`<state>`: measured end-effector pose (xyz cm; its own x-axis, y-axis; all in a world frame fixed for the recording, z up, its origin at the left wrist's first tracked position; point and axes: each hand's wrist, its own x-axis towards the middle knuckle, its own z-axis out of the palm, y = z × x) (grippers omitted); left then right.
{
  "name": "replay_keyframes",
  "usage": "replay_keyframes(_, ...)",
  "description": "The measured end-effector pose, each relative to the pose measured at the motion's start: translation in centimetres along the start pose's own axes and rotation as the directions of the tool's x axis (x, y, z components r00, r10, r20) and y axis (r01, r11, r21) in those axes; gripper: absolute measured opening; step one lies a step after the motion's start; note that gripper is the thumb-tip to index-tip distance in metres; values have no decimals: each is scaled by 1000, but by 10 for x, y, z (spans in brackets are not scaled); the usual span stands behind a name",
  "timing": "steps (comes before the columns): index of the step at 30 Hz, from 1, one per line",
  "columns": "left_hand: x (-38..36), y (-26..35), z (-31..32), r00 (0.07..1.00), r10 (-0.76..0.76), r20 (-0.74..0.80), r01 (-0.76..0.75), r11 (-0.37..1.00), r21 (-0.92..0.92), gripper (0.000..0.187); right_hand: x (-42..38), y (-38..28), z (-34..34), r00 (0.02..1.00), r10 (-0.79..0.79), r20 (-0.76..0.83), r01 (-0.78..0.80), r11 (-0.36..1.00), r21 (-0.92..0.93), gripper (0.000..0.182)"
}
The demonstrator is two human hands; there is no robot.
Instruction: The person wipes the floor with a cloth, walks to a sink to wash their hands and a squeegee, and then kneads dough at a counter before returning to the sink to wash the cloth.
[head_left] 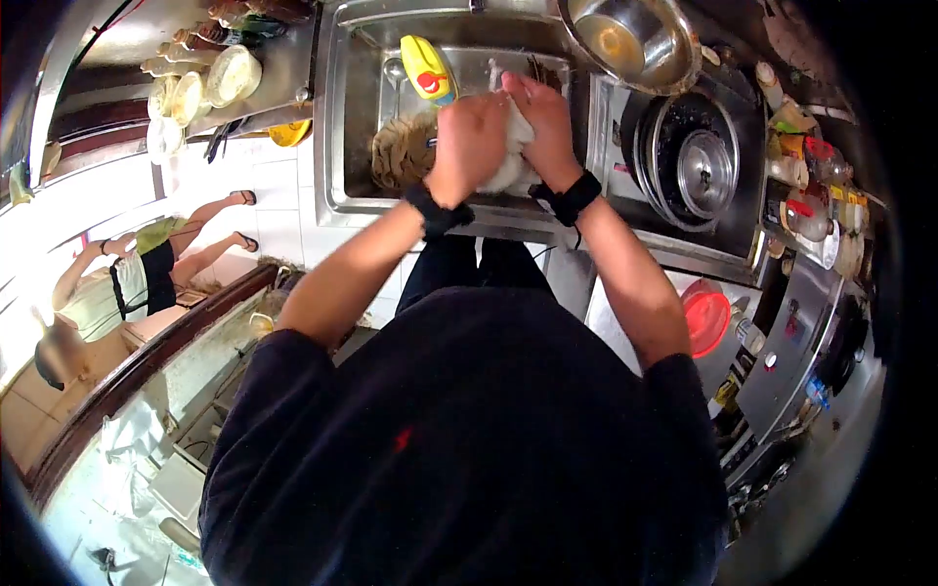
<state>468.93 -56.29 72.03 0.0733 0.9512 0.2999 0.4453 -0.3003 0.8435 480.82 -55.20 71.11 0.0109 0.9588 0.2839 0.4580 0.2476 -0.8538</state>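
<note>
Over the steel sink (337, 146), my left hand (472, 142) and my right hand (545, 125) are close together, both closed on a white wet-looking cloth (508, 168). Part of the cloth hangs below the hands, and the fingers hide the rest. Just beyond my left hand lies a yellow bottle (423, 66) with a red mark on its label. A brown crumpled cloth (401, 154) sits in the sink to the left of that hand. A metal spoon or ladle (395, 72) rests near the bottle.
A large metal bowl (625, 44) stands at the sink's back right. Round pans and lids (705, 171) are stacked right of the sink. A red plastic bowl (705, 320) is by my right elbow. White bowls (233, 76) sit on the left counter. Another person (107, 283) is at the far left.
</note>
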Motion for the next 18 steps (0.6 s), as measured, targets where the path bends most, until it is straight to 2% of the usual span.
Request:
replay_keyframes(2,12,-14,-1,992,-118,-43,120,991,66,32,-11,-12,9,970,242,3,-240,964,-115,27)
replay_keyframes(3,16,-20,-3,991,-131,-37,131,991,-12,35,-16,-16,12,972,235,21,-234,972,-36,29)
replay_keyframes(4,9,-20,0,990,-139,-30,138,990,-10,35,-16,-3,13,969,245,23,-244,969,-34,29)
replay_keyframes(6,-5,-17,13,989,-139,-56,142,989,44,38,-8,25,11,997,-67,28,71,985,-157,35)
replay_keyframes(7,-7,-14,17,954,-298,-16,298,954,9,37,-11,28,13,998,-56,23,59,985,-159,35)
replay_keyframes(8,-7,-22,15,951,-309,-6,309,951,10,37,-14,18,15,990,120,67,-113,988,-104,35)
replay_keyframes(9,3,-38,9,911,-413,-2,411,905,-112,35,-11,5,18,953,278,120,-274,960,-54,35)
replay_keyframes(10,14,-53,5,866,-500,8,488,841,-234,33,-16,-13,18,970,224,96,-221,974,-39,37)
replay_keyframes(11,15,-52,1,899,-435,50,437,889,-135,32,-12,-22,17,954,269,135,-262,963,-67,37)
replay_keyframes(12,9,-47,4,895,-442,64,447,884,-135,32,-14,-25,13,929,329,168,-316,943,-102,37)
replay_keyframes(13,3,-41,8,959,-282,24,283,958,-55,34,-14,-10,14,925,342,166,-328,939,-108,37)
replay_keyframes(14,-1,-34,9,994,-105,-10,105,994,33,35,-8,16,17,942,307,134,-314,949,39,38)
replay_keyframes(15,1,-20,9,930,-363,62,363,932,18,34,0,24,17,958,273,90,-286,940,185,39)
replay_keyframes(16,6,-26,6,930,-363,58,363,932,18,34,-4,26,20,958,270,93,-283,941,186,39)
replay_keyframes(18,18,-47,-3,942,-323,87,331,938,-101,33,-12,-2,23,943,284,171,-287,958,-7,36)
